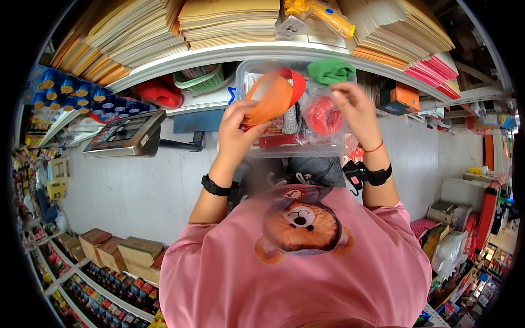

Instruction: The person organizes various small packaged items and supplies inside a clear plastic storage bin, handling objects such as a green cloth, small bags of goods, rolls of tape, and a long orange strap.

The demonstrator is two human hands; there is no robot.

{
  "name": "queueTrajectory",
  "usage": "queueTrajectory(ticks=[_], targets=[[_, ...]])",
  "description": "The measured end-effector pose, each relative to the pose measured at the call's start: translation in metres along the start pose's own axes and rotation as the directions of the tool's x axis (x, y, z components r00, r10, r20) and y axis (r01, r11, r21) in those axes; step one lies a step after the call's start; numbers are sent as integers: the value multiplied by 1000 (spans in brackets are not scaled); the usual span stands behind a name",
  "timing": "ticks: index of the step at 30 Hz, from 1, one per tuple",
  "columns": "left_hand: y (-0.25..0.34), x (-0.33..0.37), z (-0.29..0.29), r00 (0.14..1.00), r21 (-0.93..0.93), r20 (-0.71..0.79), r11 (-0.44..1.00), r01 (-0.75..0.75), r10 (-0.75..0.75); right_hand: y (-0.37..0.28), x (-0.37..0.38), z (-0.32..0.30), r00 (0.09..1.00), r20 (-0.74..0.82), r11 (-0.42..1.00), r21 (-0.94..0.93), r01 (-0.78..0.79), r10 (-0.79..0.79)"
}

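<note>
My left hand [238, 127] is closed around a wide loop of orange and red ribbon-like band [269, 99], held above a clear plastic bin [306, 150]. The band is slightly blurred. Over the bin's right side hovers my right hand [358, 112], its fingers loosely bent with thumb and forefinger apart. Beside those fingertips lies a red coil [324, 115] in clear plastic wrapping; whether they touch the wrapping is hard to see. A bunched green cloth [331, 70] rests at the bin's far right corner. Grey-white cord [290, 120] lies inside the bin.
Paper envelope stacks [228, 22] fill the shelf beyond the bin, with a yellow packaged item [322, 15] among them. Below it sit a green basket [200, 77] and an orange-black box [402, 97]. At left stands a metal-framed scale [124, 134]; cardboard boxes [139, 254] line the lower left.
</note>
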State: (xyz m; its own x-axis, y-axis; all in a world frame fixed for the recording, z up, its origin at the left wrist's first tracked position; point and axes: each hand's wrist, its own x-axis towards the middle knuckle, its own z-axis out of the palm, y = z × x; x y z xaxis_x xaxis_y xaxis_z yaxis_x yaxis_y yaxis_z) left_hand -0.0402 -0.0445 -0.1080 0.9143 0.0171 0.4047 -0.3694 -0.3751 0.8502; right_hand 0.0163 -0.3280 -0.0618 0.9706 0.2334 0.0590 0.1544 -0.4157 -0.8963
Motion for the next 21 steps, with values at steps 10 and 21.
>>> queueTrajectory(ticks=[10, 21], targets=[[19, 9, 23, 898, 199, 343, 913, -356, 275, -1, -12, 48, 920, 383, 371, 844, -387, 87], [14, 8, 28, 956, 412, 203, 867, -279, 210, 15, -19, 48, 944, 263, 595, 734, -329, 197]])
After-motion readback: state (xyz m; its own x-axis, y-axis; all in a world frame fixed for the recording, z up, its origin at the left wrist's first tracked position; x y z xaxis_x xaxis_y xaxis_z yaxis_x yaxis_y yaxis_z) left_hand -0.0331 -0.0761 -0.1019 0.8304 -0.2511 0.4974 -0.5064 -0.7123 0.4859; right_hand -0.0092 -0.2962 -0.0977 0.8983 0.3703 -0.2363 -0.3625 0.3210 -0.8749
